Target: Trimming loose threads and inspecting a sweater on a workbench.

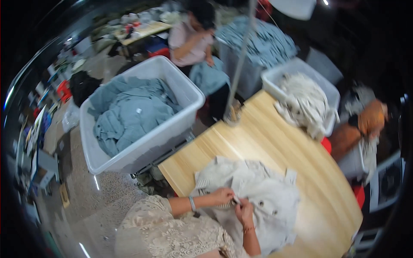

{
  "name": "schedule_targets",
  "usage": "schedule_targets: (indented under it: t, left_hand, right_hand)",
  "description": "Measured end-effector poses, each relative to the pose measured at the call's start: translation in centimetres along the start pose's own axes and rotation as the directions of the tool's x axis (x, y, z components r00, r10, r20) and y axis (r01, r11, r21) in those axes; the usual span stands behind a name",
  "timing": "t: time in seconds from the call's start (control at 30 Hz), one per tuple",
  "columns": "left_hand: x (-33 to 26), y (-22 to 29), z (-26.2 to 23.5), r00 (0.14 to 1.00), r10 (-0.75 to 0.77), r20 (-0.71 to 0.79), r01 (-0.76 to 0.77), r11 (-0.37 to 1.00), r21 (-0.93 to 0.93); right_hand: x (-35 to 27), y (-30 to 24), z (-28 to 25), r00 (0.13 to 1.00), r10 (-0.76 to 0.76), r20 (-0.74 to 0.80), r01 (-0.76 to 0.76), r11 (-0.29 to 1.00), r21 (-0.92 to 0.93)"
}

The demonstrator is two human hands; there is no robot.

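A cream knit garment [275, 193] with dark round buttons and a ribbed edge is spread over the near part of the wooden table [258, 124]. My left hand [222, 196] reaches in from the left, its fingers closed in a pinch at the garment's front. Close beside it, my right hand [244, 211] is also closed, its thumb and fingers pinching the cloth. Between the fingertips a small dark spot shows, too small to tell whether it is a button.
A grey-white bin [185, 109] of blue-grey garments stands left of the table. A pole [241, 64] rises at the far edge, near a seated person [191, 43] handling blue-grey cloth. Cream garments [303, 96] overflow a tub at far right, near another person in orange [365, 124].
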State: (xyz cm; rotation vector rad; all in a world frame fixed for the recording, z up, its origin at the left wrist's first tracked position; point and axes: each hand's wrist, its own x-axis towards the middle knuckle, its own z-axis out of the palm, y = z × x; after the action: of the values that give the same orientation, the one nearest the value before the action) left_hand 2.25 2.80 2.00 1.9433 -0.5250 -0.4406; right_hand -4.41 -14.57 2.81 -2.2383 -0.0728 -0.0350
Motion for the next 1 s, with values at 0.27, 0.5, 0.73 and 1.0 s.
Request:
schedule_targets:
  t: [0.27, 0.5, 0.73, 1.0]
  left_hand:
    - [2.1, -1.0, -3.8, 0.998, -0.049, -0.04, 0.054, 0.993, 0.11]
    - [4.3, 3.8, 1.8, 0.861, 0.497, 0.108, -0.504, 0.807, 0.306]
    - [7.2, 1.5, 4.0, 0.933, 0.25, 0.258, -0.346, 0.819, 0.457]
    - [8.3, -0.7, 3.7, 0.867, -0.126, 0.482, 0.221, 0.965, -0.144]
  right_hand:
    - [-0.6, -2.5, -1.6, 0.978, 0.206, -0.016, -0.206, 0.963, -0.174]
    - [-3.0, -1.5, -1.1, 0.962, 0.226, -0.153, -0.26, 0.931, -0.258]
    - [-2.9, -0.9, -1.2, 0.973, 0.17, -0.154, -0.208, 0.938, -0.279]
    - [-2.5, -0.5, -1.5, 0.953, 0.224, -0.204, -0.253, 0.959, -0.131]
